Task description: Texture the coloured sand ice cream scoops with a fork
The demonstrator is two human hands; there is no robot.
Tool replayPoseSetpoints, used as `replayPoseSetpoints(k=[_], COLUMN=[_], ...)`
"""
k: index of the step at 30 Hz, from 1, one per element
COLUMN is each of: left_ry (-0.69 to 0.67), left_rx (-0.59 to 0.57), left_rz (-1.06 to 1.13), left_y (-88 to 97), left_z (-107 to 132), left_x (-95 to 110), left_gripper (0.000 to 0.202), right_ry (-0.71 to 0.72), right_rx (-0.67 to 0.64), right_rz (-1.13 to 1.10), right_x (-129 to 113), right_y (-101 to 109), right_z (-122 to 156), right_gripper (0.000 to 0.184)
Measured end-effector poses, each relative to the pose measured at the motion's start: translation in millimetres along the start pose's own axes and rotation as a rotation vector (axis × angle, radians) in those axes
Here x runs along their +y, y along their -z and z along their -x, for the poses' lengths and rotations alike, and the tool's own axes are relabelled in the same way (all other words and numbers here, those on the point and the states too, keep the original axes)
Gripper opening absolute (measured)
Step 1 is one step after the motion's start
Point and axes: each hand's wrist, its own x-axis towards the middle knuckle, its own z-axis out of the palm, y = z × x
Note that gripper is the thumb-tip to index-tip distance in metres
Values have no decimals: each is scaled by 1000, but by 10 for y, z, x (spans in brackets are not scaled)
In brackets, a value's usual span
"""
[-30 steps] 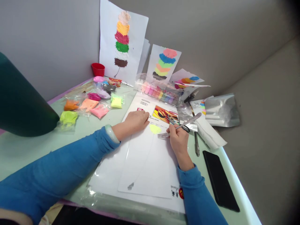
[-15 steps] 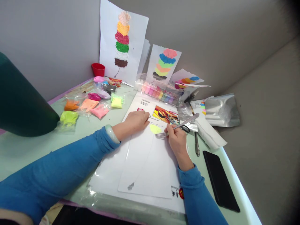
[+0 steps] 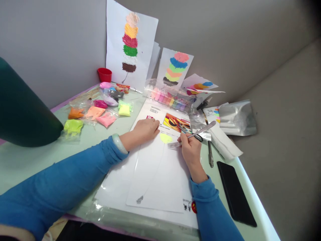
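From my remote seat I watch through the head camera as the right hand point(image 3: 191, 147) grasps a slim silver metal fork point(image 3: 200, 131), its fingers closed around the handle and its tines pointing left. The tines sit just beside the near border of a flat, pale-yellow patch point(image 3: 166, 138) at the far end of a smooth white paper sheet point(image 3: 155, 184); I cannot tell whether they touch the paper. A thin grey line runs from the patch toward a dark scribble by the sheet's near left corner. The left hand point(image 3: 147, 129) rests palm down left of the patch, its fingers together and slightly bent; I cannot tell whether they grip anything. Below the sheet I see a larger, printed white paper pad point(image 3: 117, 187), reaching almost to the near edge of the pale-green table point(image 3: 15, 167). Black-handled scissors point(image 3: 199, 138) lie just behind the right hand, and a slender grey pen point(image 3: 210, 155) lies to its right. A flat black rectangular phone point(image 3: 235, 194) lies along the table's right edge, and a small red cup point(image 3: 104, 74) stands near the far left corner.
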Motion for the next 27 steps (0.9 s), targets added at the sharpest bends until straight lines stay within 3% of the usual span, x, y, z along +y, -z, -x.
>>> replayPoseSetpoints(k=[14, 27], left_ry=[-4, -1], left_rx=[7, 5], left_rz=[-2, 2], left_y=[9, -2], left_z=[7, 8], left_x=[1, 1], left_gripper=[23, 23], right_ry=[172, 123], right_rx=[-36, -17], right_rz=[63, 95], right_x=[-14, -3], right_y=[3, -5], right_z=[7, -1], right_gripper=[39, 39])
